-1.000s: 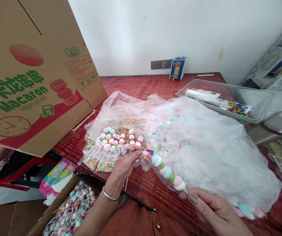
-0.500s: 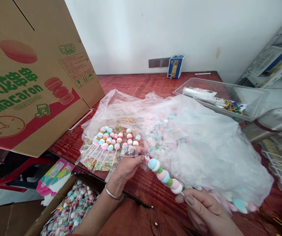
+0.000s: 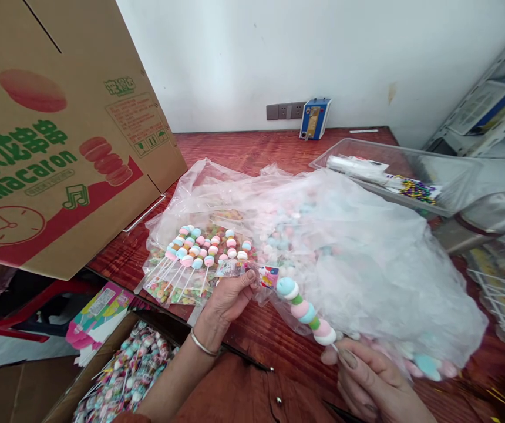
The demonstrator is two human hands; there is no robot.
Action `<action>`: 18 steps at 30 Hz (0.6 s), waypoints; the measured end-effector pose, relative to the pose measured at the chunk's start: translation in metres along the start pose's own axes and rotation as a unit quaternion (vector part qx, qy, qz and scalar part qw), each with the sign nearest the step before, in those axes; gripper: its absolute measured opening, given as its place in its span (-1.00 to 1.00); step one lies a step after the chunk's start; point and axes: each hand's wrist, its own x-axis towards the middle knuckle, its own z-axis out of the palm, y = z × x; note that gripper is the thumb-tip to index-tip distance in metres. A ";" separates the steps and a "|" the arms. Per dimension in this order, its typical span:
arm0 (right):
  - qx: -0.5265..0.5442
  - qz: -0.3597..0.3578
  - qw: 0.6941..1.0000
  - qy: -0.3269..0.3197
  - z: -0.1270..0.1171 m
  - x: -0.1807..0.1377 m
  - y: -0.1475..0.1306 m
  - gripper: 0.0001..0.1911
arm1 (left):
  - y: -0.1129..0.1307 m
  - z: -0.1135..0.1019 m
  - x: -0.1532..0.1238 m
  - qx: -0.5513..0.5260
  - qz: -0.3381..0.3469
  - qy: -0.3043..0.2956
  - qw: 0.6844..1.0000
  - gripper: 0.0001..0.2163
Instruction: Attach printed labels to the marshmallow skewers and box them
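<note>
My right hand [image 3: 369, 376] pinches the stick end of a candy skewer [image 3: 306, 311] with blue, white, pink and green pieces. My left hand [image 3: 227, 296] is closed on the wrapper tip at the skewer's other end, where a small printed label [image 3: 269, 276] shows. Just beyond my left hand lies a row of several finished skewers [image 3: 199, 249] on clear bags of small coloured candies. A big clear plastic bag [image 3: 367, 264] holding more pastel candies spreads over the red wooden table [image 3: 243, 154].
A large "Macaron" cardboard box [image 3: 54, 129] stands at the left. A clear plastic tray [image 3: 411, 176] sits at the back right, a blue device [image 3: 315, 117] by the wall sockets. Below the table edge is an open carton of wrapped candies [image 3: 124, 376].
The skewer has shifted slightly right and up between my hands, and its label now shows by my left fingers. Both hands keep their hold.
</note>
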 end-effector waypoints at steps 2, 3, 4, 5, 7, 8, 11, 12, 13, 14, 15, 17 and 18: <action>0.001 0.001 1.000 0.009 0.000 -0.001 0.000 -0.58 | -0.001 -0.001 0.000 0.000 0.001 -0.001 1.000 -0.70; 0.002 0.002 1.000 0.015 0.000 -0.001 0.001 -0.59 | -0.001 -0.001 0.000 0.002 0.002 -0.001 1.000 -0.70; 0.004 0.002 1.000 0.022 0.000 0.000 0.001 -0.60 | -0.001 -0.001 0.000 0.004 0.003 -0.002 1.000 -0.69; 0.008 -0.001 1.000 0.026 0.000 0.001 0.002 -0.60 | -0.001 -0.001 0.000 0.006 0.004 -0.002 1.000 -0.68; 0.018 -0.017 0.999 0.027 0.003 0.003 0.002 -0.63 | 0.000 0.001 -0.001 0.010 0.004 -0.003 1.000 -0.67; 0.026 -0.030 0.999 0.027 0.005 0.005 0.001 -0.64 | 0.000 0.004 -0.002 0.015 -0.001 -0.007 1.000 -0.67; 0.066 -0.082 0.993 0.051 0.019 0.012 -0.004 -0.70 | 0.000 0.013 -0.008 0.065 -0.016 -0.040 0.997 -0.71; 0.081 -0.103 0.989 0.071 0.025 0.014 -0.006 -0.73 | -0.001 0.016 -0.011 0.093 -0.014 -0.054 0.994 -0.72; 0.097 -0.132 0.982 0.091 0.030 0.018 -0.009 -0.74 | -0.001 0.020 -0.014 0.127 -0.007 -0.067 0.990 -0.74; 0.100 -0.156 0.976 0.110 0.035 0.021 -0.012 -0.74 | -0.001 0.024 -0.017 0.162 0.005 -0.077 0.984 -0.76; 0.094 -0.170 0.973 0.126 0.039 0.025 -0.014 -0.71 | 0.000 0.027 -0.019 0.195 0.019 -0.085 0.977 -0.77; 0.062 -0.173 0.974 0.131 0.043 0.032 -0.017 -0.62 | 0.001 0.034 -0.024 0.254 0.037 -0.103 0.961 -0.80; 0.040 -0.169 0.976 0.127 0.044 0.035 -0.018 -0.60 | 0.002 0.037 -0.025 0.277 0.036 -0.110 0.954 -0.80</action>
